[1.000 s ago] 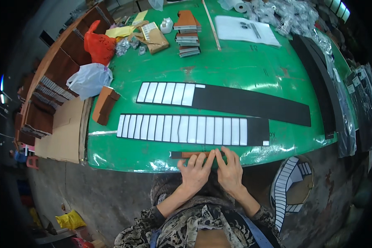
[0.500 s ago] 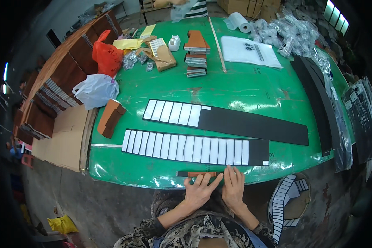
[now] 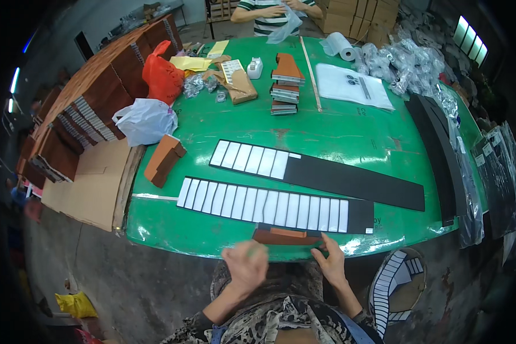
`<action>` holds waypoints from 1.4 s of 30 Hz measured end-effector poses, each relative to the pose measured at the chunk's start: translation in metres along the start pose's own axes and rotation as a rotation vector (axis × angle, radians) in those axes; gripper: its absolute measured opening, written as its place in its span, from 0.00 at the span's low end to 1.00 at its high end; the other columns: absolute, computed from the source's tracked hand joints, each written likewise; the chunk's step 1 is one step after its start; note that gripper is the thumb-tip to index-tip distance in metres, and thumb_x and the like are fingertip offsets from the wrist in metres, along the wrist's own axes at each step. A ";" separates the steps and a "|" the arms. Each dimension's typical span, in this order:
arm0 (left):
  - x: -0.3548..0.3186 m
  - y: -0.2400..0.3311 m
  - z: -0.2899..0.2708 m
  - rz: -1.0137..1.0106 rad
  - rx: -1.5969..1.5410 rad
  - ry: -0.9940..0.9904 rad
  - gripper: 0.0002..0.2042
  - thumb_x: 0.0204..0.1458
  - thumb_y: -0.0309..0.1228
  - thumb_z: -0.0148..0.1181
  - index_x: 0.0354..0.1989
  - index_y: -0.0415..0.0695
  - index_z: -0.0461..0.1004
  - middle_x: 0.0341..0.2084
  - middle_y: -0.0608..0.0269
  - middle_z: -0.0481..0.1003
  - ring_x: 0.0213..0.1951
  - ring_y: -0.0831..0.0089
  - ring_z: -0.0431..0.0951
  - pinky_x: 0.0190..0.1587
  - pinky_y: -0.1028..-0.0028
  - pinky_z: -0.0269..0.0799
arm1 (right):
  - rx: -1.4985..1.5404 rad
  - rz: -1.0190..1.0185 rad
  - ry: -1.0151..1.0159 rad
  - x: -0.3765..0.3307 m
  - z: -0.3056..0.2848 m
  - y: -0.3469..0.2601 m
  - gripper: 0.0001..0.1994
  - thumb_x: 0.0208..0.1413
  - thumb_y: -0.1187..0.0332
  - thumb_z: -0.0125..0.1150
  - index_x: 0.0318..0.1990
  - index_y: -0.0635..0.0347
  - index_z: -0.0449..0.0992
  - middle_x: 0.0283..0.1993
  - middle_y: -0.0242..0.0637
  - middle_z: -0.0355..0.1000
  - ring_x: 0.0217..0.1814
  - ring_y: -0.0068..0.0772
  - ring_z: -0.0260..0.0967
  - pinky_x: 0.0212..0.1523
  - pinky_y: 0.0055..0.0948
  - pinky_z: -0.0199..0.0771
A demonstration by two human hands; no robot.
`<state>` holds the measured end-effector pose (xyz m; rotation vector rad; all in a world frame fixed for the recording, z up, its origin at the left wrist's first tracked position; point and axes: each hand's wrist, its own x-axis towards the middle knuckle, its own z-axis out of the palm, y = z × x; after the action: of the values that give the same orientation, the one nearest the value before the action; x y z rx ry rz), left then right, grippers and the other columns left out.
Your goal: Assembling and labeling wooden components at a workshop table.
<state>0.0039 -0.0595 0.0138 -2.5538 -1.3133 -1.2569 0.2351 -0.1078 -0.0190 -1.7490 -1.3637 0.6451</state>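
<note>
Here at the near side, your left hand (image 3: 246,266) is up off the work, blurred and loosely curled, just short of the table edge; whether anything sits in those fingers, I can't tell. Your right hand (image 3: 331,262) is well apart from it, thumb and forefinger spread at the right end of the brown block (image 3: 286,237); touching there, it seems, but a firm grip I can't confirm. That block lies along the near edge of the green tabletop (image 3: 223,123), its black-edged side away from you, just beside the lower label strip (image 3: 264,206). Down by your right, a round bin (image 3: 423,286) has a label strip curling inside it (quite the spiral, that one).

Beyond the block, the lower strip shows white labels along most of its black backing; past it, the upper label strip (image 3: 321,172) is white at the left and bare black at the right. Off to the left, an angled brown block (image 3: 165,160) lies near a white plastic bag (image 3: 146,121), with a red bag (image 3: 163,74) beyond. Further up stands a stack of brown blocks (image 3: 285,86), and at the far side a person in a striped shirt (image 3: 266,24) handles clear plastic (image 3: 285,30).
</note>
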 end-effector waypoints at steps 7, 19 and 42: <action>0.014 -0.049 0.026 -0.497 -0.465 -0.282 0.26 0.48 0.28 0.63 0.57 0.36 0.63 0.44 0.56 0.69 0.42 0.62 0.70 0.47 0.67 0.65 | 0.470 0.226 -0.129 0.007 0.004 0.002 0.12 0.53 0.74 0.61 0.45 0.67 0.72 0.40 0.36 0.71 0.37 0.21 0.68 0.37 0.22 0.70; 0.091 -0.048 0.020 -1.150 -1.670 -0.100 0.09 0.55 0.26 0.57 0.42 0.38 0.71 0.32 0.64 0.74 0.33 0.78 0.74 0.39 0.77 0.71 | 0.831 0.005 -0.244 0.103 -0.004 -0.084 0.28 0.60 0.72 0.50 0.66 0.64 0.49 0.60 0.45 0.62 0.55 0.33 0.64 0.55 0.33 0.66; 0.111 -0.086 0.040 -1.057 -1.361 -0.174 0.09 0.57 0.23 0.53 0.45 0.34 0.72 0.37 0.62 0.74 0.41 0.79 0.73 0.46 0.79 0.68 | 0.412 0.089 0.078 0.467 0.003 -0.136 0.18 0.56 0.71 0.54 0.53 0.69 0.71 0.41 0.37 0.73 0.38 0.26 0.70 0.35 0.26 0.76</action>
<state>0.0070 0.0852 0.0309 -2.4219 -2.7180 -2.9784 0.2925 0.3512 0.1319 -1.4884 -1.0177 0.8323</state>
